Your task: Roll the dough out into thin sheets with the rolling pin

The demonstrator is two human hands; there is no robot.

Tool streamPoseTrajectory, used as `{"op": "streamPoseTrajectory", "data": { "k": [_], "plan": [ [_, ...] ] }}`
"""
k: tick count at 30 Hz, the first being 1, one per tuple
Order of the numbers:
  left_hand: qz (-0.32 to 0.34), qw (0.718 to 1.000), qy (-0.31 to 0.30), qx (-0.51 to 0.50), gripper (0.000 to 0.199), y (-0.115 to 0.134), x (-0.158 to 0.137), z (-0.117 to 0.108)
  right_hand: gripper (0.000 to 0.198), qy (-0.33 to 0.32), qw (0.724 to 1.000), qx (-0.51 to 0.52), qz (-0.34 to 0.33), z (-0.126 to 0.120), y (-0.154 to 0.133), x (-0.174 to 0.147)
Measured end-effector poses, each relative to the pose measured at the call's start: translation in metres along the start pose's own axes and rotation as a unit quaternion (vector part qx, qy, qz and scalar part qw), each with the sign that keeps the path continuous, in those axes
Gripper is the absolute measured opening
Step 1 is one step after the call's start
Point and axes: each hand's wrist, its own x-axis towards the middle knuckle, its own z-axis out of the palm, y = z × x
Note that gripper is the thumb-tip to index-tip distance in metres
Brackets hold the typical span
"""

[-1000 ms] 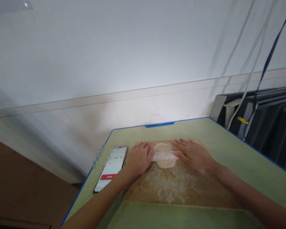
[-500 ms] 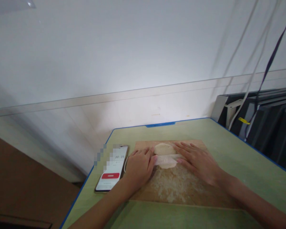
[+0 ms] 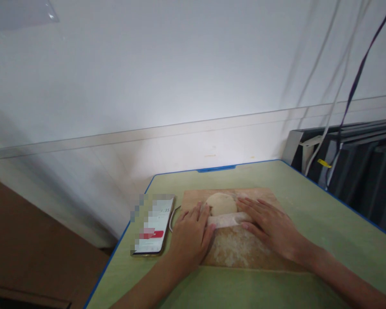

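Observation:
A pale, flour-dusted rolling pin (image 3: 227, 220) lies crosswise on a wooden board (image 3: 260, 262). My left hand (image 3: 193, 229) holds its left end, fingers reaching over the far side and thumb on the near side. At the other end, my right hand (image 3: 270, 221) grips the pin in the same way, with the fingers long and the thumb lower. Both palms cover the pin's ends. Just beyond the pin, between the hands, is a flattened round of dough (image 3: 221, 203); its near edge meets the pin.
A phone (image 3: 154, 227) with a partly blurred screen lies left of the board, with a cord (image 3: 171, 221) beside it. The green table (image 3: 244, 292) has a blue edge and stands against a white wall (image 3: 180, 77). Dark panels (image 3: 366, 171) and hanging cables (image 3: 357, 86) are at right.
The rolling pin and both hands have come slightly nearer to me. Dough that showed on the near side of the pin is now all beyond it. The view has shifted a little.

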Motion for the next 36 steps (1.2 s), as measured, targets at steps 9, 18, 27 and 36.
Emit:
{"op": "streamPoseTrajectory", "data": {
  "k": [9, 18, 27, 36],
  "plan": [
    [0.006, 1.0, 0.012, -0.023, 0.045, 0.007, -0.013, 0.006, 0.052, -0.008, 1.0, -0.011, 0.004, -0.002, -0.01, -0.008],
    [0.011, 0.999, 0.005, -0.033, 0.047, 0.004, -0.011, 0.007, 0.054, 0.004, 1.0, -0.023, -0.005, 0.002, -0.007, -0.005],
    [0.02, 0.999, 0.015, -0.044, 0.048, 0.003, -0.009, 0.009, 0.054, -0.038, 0.999, -0.02, 0.005, -0.002, -0.007, 0.015],
    [0.005, 0.999, 0.0, -0.053, 0.04, -0.003, -0.01, 0.014, 0.038, 0.055, 0.995, -0.072, -0.039, 0.004, -0.004, 0.005]
  ]
}}
